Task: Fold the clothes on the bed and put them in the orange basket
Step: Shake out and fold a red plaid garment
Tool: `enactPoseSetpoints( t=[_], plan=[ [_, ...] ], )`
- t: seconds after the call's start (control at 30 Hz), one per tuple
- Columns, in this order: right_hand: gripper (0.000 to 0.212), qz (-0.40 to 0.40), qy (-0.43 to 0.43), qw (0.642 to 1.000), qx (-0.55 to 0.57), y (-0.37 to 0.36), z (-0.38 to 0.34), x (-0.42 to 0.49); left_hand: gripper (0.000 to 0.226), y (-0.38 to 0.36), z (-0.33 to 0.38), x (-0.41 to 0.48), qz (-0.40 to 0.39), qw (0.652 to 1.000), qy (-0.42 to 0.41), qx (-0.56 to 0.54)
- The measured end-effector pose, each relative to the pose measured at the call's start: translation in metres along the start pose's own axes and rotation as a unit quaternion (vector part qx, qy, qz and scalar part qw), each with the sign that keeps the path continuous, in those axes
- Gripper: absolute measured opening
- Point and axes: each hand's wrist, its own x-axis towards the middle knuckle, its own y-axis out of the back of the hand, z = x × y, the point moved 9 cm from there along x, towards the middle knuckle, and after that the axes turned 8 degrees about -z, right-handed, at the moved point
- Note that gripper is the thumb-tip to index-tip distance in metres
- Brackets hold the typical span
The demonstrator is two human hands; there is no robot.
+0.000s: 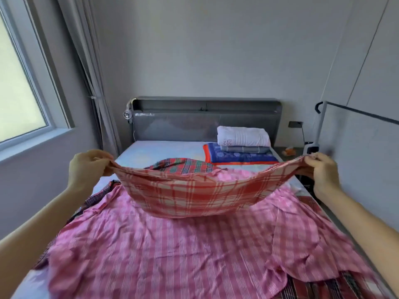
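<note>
A red and cream checked cloth hangs in the air above the bed, sagging in the middle. My left hand pinches its left corner and my right hand pinches its right corner. Beneath it a large pink striped cloth lies spread and wrinkled over most of the bed. A red and green checked cloth lies behind the held one. Dark checked fabric peeks out under the pink cloth at the front right. The orange basket is not in view.
Folded bedding is stacked at the bed's far right: a white piece, a grey one and a blue and orange one. A grey headboard stands behind. A window and curtain are left, a dark rack right.
</note>
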Motion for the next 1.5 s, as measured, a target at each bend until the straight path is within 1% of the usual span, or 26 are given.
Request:
enactPoseSetpoints(
  t=[0.07,0.13,0.2,0.27,0.33,0.4,0.47,0.5,0.57,0.6,0.63,0.7,0.77,0.8,0.87,0.9,1.0,1.1,1.2,1.27,1.33,1.37,1.4,1.43,1.47,1.5],
  plan=[
    [0.019,-0.03,-0.052,0.997,-0.051,0.0,0.031,-0.027,0.026,0.009,-0.044,-0.02,-0.02,0.994,0.07,0.079],
    [0.015,-0.066,-0.111,0.988,-0.086,0.0,0.062,-0.057,0.027,0.017,-0.082,-0.048,-0.041,0.977,0.128,0.165],
    [0.006,-0.102,-0.162,0.975,-0.109,0.003,0.093,-0.083,0.027,0.026,-0.108,-0.076,-0.048,0.964,0.154,0.212],
    [0.009,-0.137,-0.193,0.958,-0.161,0.017,0.116,-0.109,0.028,0.035,-0.129,-0.109,-0.041,0.955,0.174,0.239],
    [0.006,-0.174,-0.21,0.938,-0.212,0.034,0.126,-0.134,0.025,0.046,-0.143,-0.143,-0.018,0.949,0.195,0.248],
    [0.016,-0.22,-0.206,0.915,-0.267,0.051,0.129,-0.16,0.021,0.053,-0.155,-0.182,0.009,0.944,0.222,0.242],
    [0.029,-0.266,-0.178,0.874,-0.367,0.07,0.129,-0.183,0.026,0.055,-0.164,-0.226,0.029,0.936,0.23,0.264],
    [0.032,-0.283,-0.169,0.852,-0.408,0.078,0.131,-0.193,0.027,0.053,-0.163,-0.247,0.025,0.926,0.22,0.306],
    [0.029,-0.324,-0.183,0.814,-0.447,0.095,0.137,-0.22,0.025,0.044,-0.155,-0.287,-0.01,0.902,0.19,0.387],
    [0.027,-0.345,-0.195,0.798,-0.453,0.102,0.14,-0.23,0.024,0.042,-0.151,-0.301,-0.026,0.895,0.188,0.403],
    [0.026,-0.371,-0.212,0.781,-0.456,0.112,0.143,-0.243,0.022,0.046,-0.148,-0.318,-0.045,0.879,0.2,0.431],
    [0.025,-0.425,-0.262,0.744,-0.445,0.128,0.142,-0.26,0.02,0.058,-0.144,-0.334,-0.095,0.843,0.267,0.457],
    [0.025,-0.477,-0.311,0.71,-0.415,0.142,0.134,-0.276,0.017,0.066,-0.138,-0.352,-0.182,0.801,0.342,0.457],
    [0.024,-0.497,-0.323,0.697,-0.403,0.144,0.129,-0.279,0.018,0.068,-0.131,-0.36,-0.232,0.778,0.362,0.458],
    [0.023,-0.521,-0.331,0.679,-0.398,0.149,0.117,-0.285,0.039,0.068,-0.116,-0.378,-0.279,0.767,0.402,0.415],
    [0.025,-0.519,-0.329,0.678,-0.403,0.151,0.115,-0.284,0.044,0.069,-0.11,-0.38,-0.27,0.778,0.401,0.402],
    [0.035,-0.478,-0.324,0.692,-0.433,0.16,0.122,-0.279,0.035,0.065,-0.119,-0.38,-0.224,0.807,0.426,0.342],
    [0.044,-0.39,-0.3,0.742,-0.455,0.164,0.137,-0.265,0.035,0.051,-0.162,-0.379,-0.175,0.832,0.481,0.216],
    [0.038,-0.324,-0.287,0.778,-0.456,0.162,0.16,-0.252,0.025,0.031,-0.203,-0.372,-0.133,0.849,0.491,0.142],
    [0.029,-0.296,-0.288,0.791,-0.451,0.157,0.182,-0.243,0.015,0.012,-0.213,-0.364,-0.106,0.862,0.474,0.143],
    [0.019,-0.284,-0.282,0.798,-0.451,0.147,0.202,-0.236,0.017,-0.002,-0.233,-0.353,-0.05,0.882,0.461,0.082],
    [0.019,-0.28,-0.282,0.796,-0.457,0.141,0.212,-0.231,0.023,0.0,-0.243,-0.342,-0.037,0.888,0.435,0.147],
    [0.02,-0.275,-0.285,0.793,-0.462,0.136,0.221,-0.226,0.031,-0.001,-0.245,-0.334,-0.024,0.893,0.42,0.16],
    [0.021,-0.27,-0.288,0.792,-0.466,0.129,0.232,-0.219,0.038,-0.006,-0.25,-0.318,-0.062,0.881,0.384,0.269],
    [0.022,-0.265,-0.289,0.788,-0.474,0.122,0.242,-0.212,0.04,-0.009,-0.262,-0.305,-0.083,0.851,0.372,0.361],
    [0.023,-0.26,-0.291,0.784,-0.483,0.111,0.255,-0.201,0.039,-0.015,-0.287,-0.289,-0.101,0.838,0.374,0.384]
  ],
)
